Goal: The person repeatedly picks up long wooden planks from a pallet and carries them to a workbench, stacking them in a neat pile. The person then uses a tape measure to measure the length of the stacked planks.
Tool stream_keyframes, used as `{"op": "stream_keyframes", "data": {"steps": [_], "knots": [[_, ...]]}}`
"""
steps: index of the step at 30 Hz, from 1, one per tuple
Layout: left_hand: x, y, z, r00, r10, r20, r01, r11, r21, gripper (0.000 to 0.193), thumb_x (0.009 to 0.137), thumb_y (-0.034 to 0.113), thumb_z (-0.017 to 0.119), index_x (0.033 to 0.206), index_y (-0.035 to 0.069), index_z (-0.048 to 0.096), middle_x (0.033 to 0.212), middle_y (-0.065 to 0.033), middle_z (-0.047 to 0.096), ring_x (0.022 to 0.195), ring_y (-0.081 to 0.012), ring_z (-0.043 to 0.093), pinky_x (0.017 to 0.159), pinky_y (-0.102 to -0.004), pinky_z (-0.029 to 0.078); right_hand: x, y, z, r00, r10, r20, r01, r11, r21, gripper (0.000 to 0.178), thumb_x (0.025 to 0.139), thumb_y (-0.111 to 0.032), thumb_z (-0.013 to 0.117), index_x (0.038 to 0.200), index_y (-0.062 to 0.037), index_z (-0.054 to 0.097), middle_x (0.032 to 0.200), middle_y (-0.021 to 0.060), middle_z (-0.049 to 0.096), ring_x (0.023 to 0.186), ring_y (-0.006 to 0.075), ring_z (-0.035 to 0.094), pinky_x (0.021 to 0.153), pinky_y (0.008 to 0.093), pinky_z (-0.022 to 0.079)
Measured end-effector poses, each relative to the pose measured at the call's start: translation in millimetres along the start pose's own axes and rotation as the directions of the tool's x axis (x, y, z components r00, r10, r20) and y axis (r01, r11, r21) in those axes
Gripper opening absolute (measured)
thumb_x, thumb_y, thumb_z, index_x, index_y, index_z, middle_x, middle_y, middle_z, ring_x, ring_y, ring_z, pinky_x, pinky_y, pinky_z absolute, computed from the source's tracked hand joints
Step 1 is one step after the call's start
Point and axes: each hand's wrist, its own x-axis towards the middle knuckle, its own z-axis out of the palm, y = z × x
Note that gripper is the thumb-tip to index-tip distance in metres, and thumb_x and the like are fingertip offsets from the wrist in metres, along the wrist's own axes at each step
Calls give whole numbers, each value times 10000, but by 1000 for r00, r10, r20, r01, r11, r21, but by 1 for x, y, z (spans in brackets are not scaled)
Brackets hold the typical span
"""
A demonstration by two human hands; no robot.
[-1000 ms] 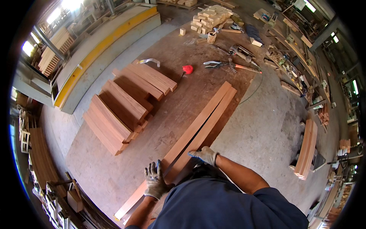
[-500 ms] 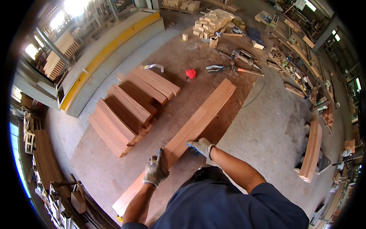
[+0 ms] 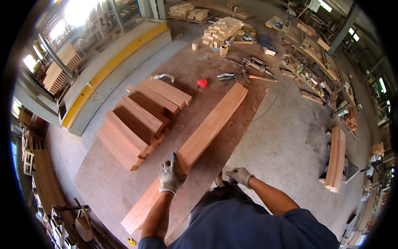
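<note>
A long reddish wooden beam lies slantwise in front of me, from the lower left toward the far right. My left hand, in a grey work glove, wraps over the beam's left side, one blue-tipped finger pointing up along it. My right hand, gloved too, is off the beam, to its right and close to my body. Its fingers look curled in, and whatever they might hold is hidden. Left of the beam rests a group of similar reddish boards, some stacked on others.
Past the boards lie a pale curved-handled tool, a red tape measure, pliers and a corded power tool. Light wood blocks are piled farther back. A yellow-edged platform runs along the left; stacked beams stand at right.
My right hand has let go of the beam and drawn back to the right, its fingers curling. The left hand stays on the beam. The view has shifted slightly.
</note>
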Motion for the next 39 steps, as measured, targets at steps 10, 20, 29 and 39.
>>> {"op": "stream_keyframes", "data": {"steps": [10, 20, 29, 39], "knots": [[-18, -2, 17, 994, 24, -105, -14, 996, 93, 1030, 687, 386, 816, 1516, 69, 292, 1460, -240, 395, 1366, -409, 342, 1151, -505, 240, -132, 322, -26, 951, 310, 23, -142, 498, -856, 444, 947, -470, 531, 982, -93, 764, 1003, 71, 746, 890, 224, 708, 765, 406, 535], [-69, 48, 35, 982, -143, -121, 174, 935, 308, 1054, 744, 409, 779, 1524, -18, 212, 1590, -225, 211, 1489, -385, 135, 1219, -511, 63, -138, 492, -12, 946, 320, -47, -256, 650, -715, 402, 910, -402, 494, 1105, -145, 735, 1198, 114, 681, 1108, 318, 650, 943, 435, 518], [-148, 156, 150, 995, -92, -47, 103, 930, 354, 987, 794, 509, 687, 1515, -1, 245, 1578, -269, 201, 1475, -412, 155, 1210, -491, 114, -238, 583, -69, 998, 68, 3, -58, 877, -477, 258, 949, -252, 459, 970, -124, 682, 934, 128, 706, 843, 272, 692, 696, 411, 550], [-183, 261, 313, 449, 507, 736, -699, 712, -63, 256, 923, 197, 491, 1141, 124, 605, 968, -137, 697, 951, -354, 672, 797, -466, 524, -285, 543, -164, 714, 652, -256, -150, 500, 853, 253, 933, -239, 650, 825, -10, 649, 702, 89, 660, 546, 189, 606, 495, 346, 495]]}}
